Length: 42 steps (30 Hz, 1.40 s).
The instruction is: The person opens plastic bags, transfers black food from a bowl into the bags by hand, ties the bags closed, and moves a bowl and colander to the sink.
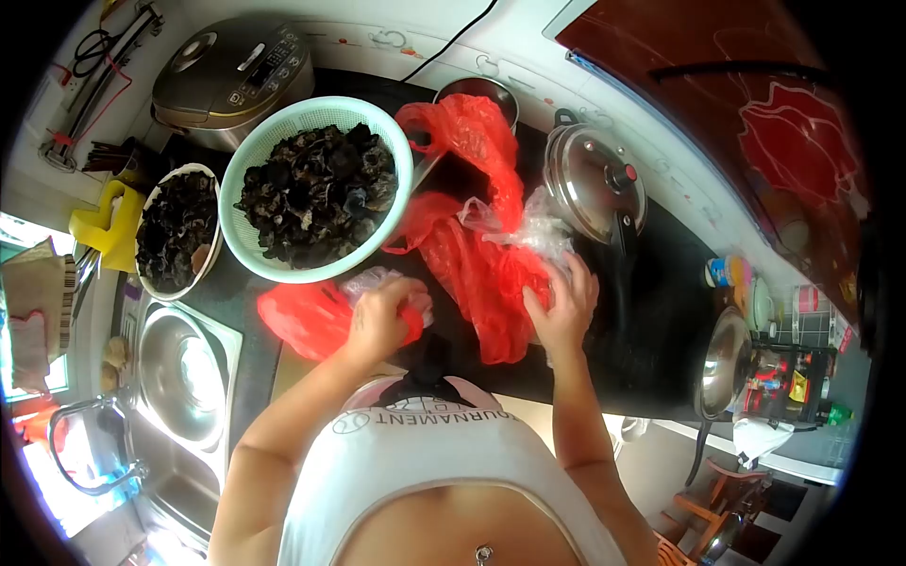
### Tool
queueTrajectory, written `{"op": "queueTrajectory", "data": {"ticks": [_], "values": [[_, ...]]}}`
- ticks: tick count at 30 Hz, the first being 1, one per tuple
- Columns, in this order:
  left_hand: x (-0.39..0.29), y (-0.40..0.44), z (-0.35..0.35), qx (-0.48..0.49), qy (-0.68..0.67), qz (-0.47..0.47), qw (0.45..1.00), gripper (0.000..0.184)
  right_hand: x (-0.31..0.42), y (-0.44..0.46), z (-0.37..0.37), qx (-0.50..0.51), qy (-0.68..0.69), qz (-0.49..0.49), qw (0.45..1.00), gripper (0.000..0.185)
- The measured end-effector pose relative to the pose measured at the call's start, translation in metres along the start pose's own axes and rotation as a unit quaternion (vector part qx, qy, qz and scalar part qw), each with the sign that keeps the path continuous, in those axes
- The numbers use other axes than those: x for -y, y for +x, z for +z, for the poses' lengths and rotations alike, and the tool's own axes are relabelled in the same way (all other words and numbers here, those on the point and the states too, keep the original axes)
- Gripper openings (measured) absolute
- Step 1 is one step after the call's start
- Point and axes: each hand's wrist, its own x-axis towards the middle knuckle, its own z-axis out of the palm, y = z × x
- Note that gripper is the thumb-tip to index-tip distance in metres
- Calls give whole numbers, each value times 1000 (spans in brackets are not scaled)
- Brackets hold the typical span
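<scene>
My left hand [379, 321] is closed around a bunched red plastic bag [300, 316], with some clear plastic showing beside the fingers. To the right, my right hand [566, 300] grips the edge of another red plastic bag [477, 307] between thumb and fingers. A crumpled clear plastic bag [543, 226] lies against its fingertips. Farther back, more red plastic [481, 137] is heaped on the dark counter. Just beyond my left hand stands a pale green colander [404, 179] full of dark, wrinkled pieces that look like wood ear mushrooms [316, 193].
A white bowl [219, 241] of similar dark pieces sits left of the colander. Behind are a rice cooker [231, 75] and a metal pot [491, 90]. A lidded pressure cooker [595, 179] stands back right, a pan [725, 363] far right. The sink [179, 481] is at left.
</scene>
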Motion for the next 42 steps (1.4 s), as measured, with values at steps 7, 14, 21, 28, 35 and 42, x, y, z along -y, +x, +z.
{"op": "queueTrajectory", "data": {"ticks": [7,14,21,28,35,42], "values": [[-22,36,0,66,-335,-4,940,27,87,21,16,204,211,9,956,61],[24,-36,-17,210,205,75,953,75,14,7,28,350,517,-38,781,66],[63,-30,3,106,92,77,987,74,45,-23,95,329,380,34,864,62],[114,7,86,3,187,110,976,44,9,33,26,-168,453,261,836,19],[27,84,152,211,153,39,965,32,55,30,41,2,128,-157,979,24],[37,52,132,60,93,168,979,44,-46,34,111,114,159,169,966,23]]}}
